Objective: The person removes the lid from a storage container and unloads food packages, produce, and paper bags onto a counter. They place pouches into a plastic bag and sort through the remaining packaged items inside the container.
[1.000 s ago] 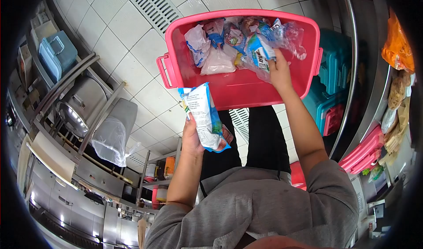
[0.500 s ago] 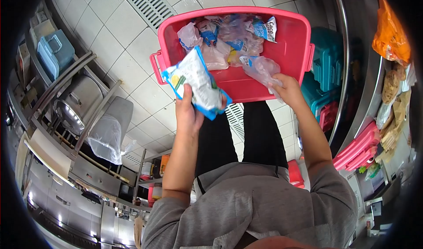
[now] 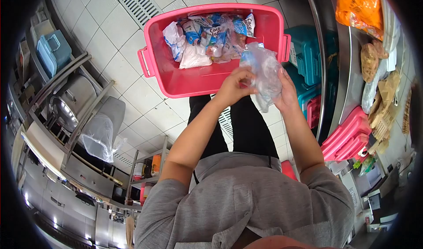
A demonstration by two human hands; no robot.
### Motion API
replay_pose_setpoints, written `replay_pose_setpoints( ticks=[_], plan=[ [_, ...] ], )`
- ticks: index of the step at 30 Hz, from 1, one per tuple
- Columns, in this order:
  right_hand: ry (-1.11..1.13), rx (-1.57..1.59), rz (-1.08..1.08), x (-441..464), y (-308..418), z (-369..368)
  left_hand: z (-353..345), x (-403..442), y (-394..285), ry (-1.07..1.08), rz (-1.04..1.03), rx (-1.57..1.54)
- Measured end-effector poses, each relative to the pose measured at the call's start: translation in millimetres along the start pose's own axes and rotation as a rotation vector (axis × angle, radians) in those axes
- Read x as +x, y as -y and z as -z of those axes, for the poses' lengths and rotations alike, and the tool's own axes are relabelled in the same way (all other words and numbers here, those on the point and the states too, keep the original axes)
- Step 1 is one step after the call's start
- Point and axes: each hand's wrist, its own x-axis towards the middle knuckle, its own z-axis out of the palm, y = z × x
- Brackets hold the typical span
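Note:
Both hands are at a crumpled clear plastic bag [image 3: 267, 77] with some blue print at its upper end, held over the near right corner of a pink tub [image 3: 189, 90]. My left hand [image 3: 235, 89] pinches the bag's left side with curled fingers. On the other side, my right hand [image 3: 287, 91] grips the bag between thumb and fingers. Inside the tub lie several blue-and-white printed packets [image 3: 216, 36], some lettered "Coco Mama", beside a whitish plastic bag [image 3: 195, 57]. What the held bag contains, if anything, I cannot make out.
Teal lidded bins [image 3: 308, 50] stand right of the tub, behind a metal rail [image 3: 325, 72]. An orange bag [image 3: 359, 8] and pink lids [image 3: 348, 136] lie on the right-hand counter. Left are a steel pot [image 3: 72, 101], a light-blue box [image 3: 53, 54] and a bagged grey container [image 3: 103, 127].
The blue-and-white packet has left my left hand, which has moved right to the clear bag. My right hand has raised the bag's near side. The tub appears shifted left in view.

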Motion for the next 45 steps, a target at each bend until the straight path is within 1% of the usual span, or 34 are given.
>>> replay_pose_setpoints(
  ticks=[1, 2, 4, 5, 7, 9, 12, 13, 14, 15, 17, 18, 20, 21, 23, 24, 25, 26, 27, 28, 29, 30, 31, 33, 34, 35, 36, 37, 39, 40, 41, 42, 43, 45],
  plan=[
    [-0.009, 0.012, 0.028, 1, 3, 7, -6, 1, 0, 0.176, 0.152, -0.139],
    [-0.02, 0.022, 0.057, 2, 7, 15, -11, -1, 1, 0.176, 0.15, -0.138],
    [-0.11, -0.06, 0.17, 10, 17, 48, -18, -6, -17, -0.045, 0.039, -0.033],
    [-0.2, -0.142, 0.281, 14, 23, 66, -14, -6, -14, -0.094, 0.063, -0.184],
    [-0.294, -0.208, 0.405, 27, 35, 99, 1, 5, 1, -0.336, -0.281, 0.043],
    [-0.379, -0.272, 0.519, 29, 38, 108, 4, 0, -14, -0.309, -0.204, -0.17],
    [-0.302, -0.268, 0.492, 18, 38, 94, -4, -3, -49, -0.307, -0.064, -0.512],
    [-0.203, -0.455, 0.496, 15, 40, 96, -8, -3, -55, -0.33, -0.002, -0.65],
    [-0.102, -0.642, 0.501, 13, 43, 97, -9, -6, -50, -0.333, 0.141, -0.67],
    [-0.101, -0.638, 0.507, 6, 43, 96, -9, -8, -49, -0.33, 0.136, -0.667],
    [0.107, -1.131, 0.446, -9, 43, 95, -11, -14, -46, -0.272, 0.112, -0.585],
    [0.107, -1.13, 0.453, -12, 45, 97, -8, -22, -33, -0.149, 0.179, -0.583],
    [0.286, -1.452, 0.496, -17, 47, 103, -13, -39, -31, -0.133, 0.182, -0.449],
    [0.289, -1.451, 0.509, -17, 42, 105, -15, -46, -31, -0.118, 0.183, -0.314],
    [0.306, -0.971, 0.534, -26, 23, 103, -20, -71, -36, -0.117, 0.194, -0.233],
    [0.279, -0.757, 0.362, -42, 22, 83, -23, -81, -53, -0.131, 0.157, -0.139],
    [0.302, -0.758, 0.376, -56, 23, 68, -24, -87, -66, -0.149, 0.116, -0.043],
    [0.398, -0.73, 0.231, -70, 24, 55, -25, -92, -71, -0.17, 0.032, 0.015],
    [0.488, -0.703, 0.075, -84, 25, 42, -24, -99, -84, -0.192, 0.024, 0.018],
    [0.511, -0.711, 0.075, -98, 25, 26, -21, -105, -100, -0.242, 0.091, 0.19],
    [0.727, -0.973, 0.129, -110, 27, 9, -16, -108, -113, -0.294, 0.158, 0.361],
    [0.942, -1.235, 0.186, -124, 28, -8, -16, -110, -106, -0.417, -0.026, 0.45],
    [0.965, -1.248, 0.187, -139, 31, -25, -10, -111, -97, -0.442, -0.027, 0.447],
    [1.023, -1.444, 0.727, -163, 42, -58, 5, -113, -87, -0.42, -0.319, 0.317],
    [1.05, -1.457, 0.741, -168, 50, -72, 9, -124, -111, -0.35, -0.153, 0.084],
    [0.914, -1.507, 0.927, -171, 58, -86, 14, -133, -132, -0.377, -0.166, 0.081],
    [0.769, -1.538, 1.109, -173, 61, -98, 21, -142, -150, -0.444, -0.005, -0.048],
    [0.783, -1.587, 0.907, -168, 58, -99, 28, -154, -166, -0.502, 0.158, -0.181],
    [0.958, -1.241, 0.311, -176, 46, -106, 39, -177, -196, -0.523, 0.149, -0.283],
    [0.978, -1.254, 0.32, -184, 35, -112, 44, -189, -214, -0.579, 0.125, -0.539],
    [1.01, -1.05, 0.126, -194, 21, -119, 50, -201, -228, -0.628, 0.096, -0.796],
    [1.03, -0.844, -0.071, -202, 5, -127, 61, -214, -236, -0.566, 0.078, -0.821],
    [1.058, -0.858, -0.078, -206, -11, -133, 70, -227, -239, -0.593, 0.06, -0.825],
    [0.879, -0.707, -0.281, -210, -44, -148, 95, -258, -239, -0.533, -0.102, -0.56]
  ],
)
